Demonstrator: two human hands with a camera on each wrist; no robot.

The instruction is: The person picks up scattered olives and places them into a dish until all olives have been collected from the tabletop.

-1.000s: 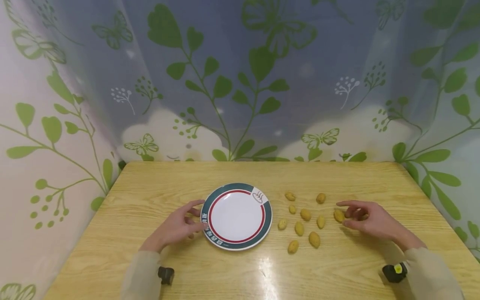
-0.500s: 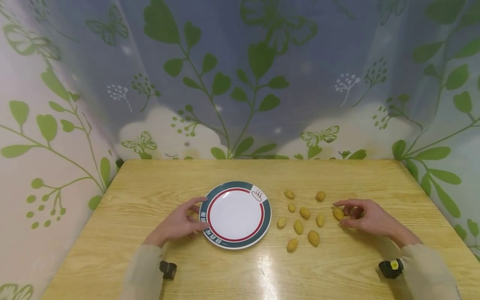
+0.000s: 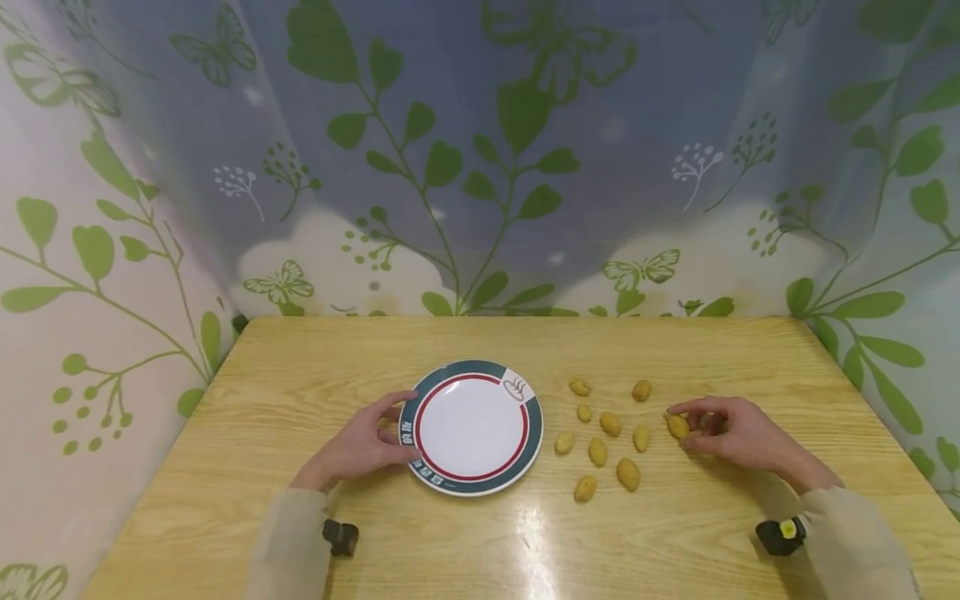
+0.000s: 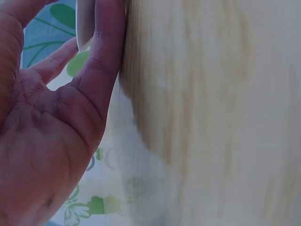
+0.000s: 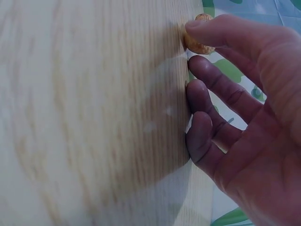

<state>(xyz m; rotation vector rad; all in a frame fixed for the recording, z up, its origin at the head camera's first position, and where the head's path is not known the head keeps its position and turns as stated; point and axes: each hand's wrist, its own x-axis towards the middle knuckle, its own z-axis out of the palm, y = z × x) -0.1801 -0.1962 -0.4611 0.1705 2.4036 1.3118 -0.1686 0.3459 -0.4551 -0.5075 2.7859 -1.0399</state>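
Right hand (image 3: 738, 432) closed in slightly, pinching a yellow-brown nut (image 3: 677, 427), left hand (image 3: 360, 443) gripping a plate (image 3: 471, 427)

The white plate (image 3: 471, 427) has a teal rim (image 3: 536, 435) and red ring (image 3: 472, 479), the potato-like pieces (image 3: 628, 474) are mustard-yellow, the table (image 3: 435, 550) yellowish woodgrain, the cloth backdrop (image 3: 600, 187) green-leafed blue-and-white.

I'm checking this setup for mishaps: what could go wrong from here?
The right hand holds one small yellow piece at its fingertips, so it might slip and roll. The left hand holds the plate by its edge; an uneven pull might slide it. Other loose pieces nearby might get knocked.
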